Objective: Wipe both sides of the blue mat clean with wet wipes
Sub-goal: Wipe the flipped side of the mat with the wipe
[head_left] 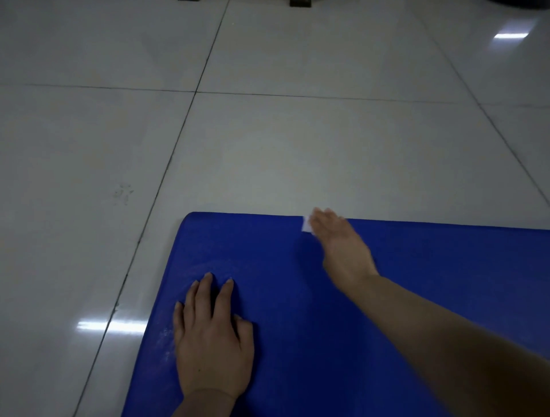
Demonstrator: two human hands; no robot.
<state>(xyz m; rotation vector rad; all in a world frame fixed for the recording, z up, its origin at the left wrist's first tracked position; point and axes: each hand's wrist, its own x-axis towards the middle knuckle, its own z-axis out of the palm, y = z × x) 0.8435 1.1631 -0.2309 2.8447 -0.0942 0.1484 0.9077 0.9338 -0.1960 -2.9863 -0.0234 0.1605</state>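
The blue mat (297, 297) lies flat on the tiled floor and fills the lower right of the view. My left hand (211, 333) rests palm down on its near left part, fingers straight. Reaching out to the mat's far edge, my right hand (342, 247) presses a white wet wipe (307, 227) onto it. Only a small corner of the wipe shows past the fingers. The right hand is blurred. Faint whitish marks show on the mat beside my left hand.
A glossy light tiled floor (268, 134) surrounds the mat, with dark grout lines and light reflections. A dark object (300, 3) stands at the top edge, far off. A small scuff mark (123, 193) lies on the tile left of the mat.
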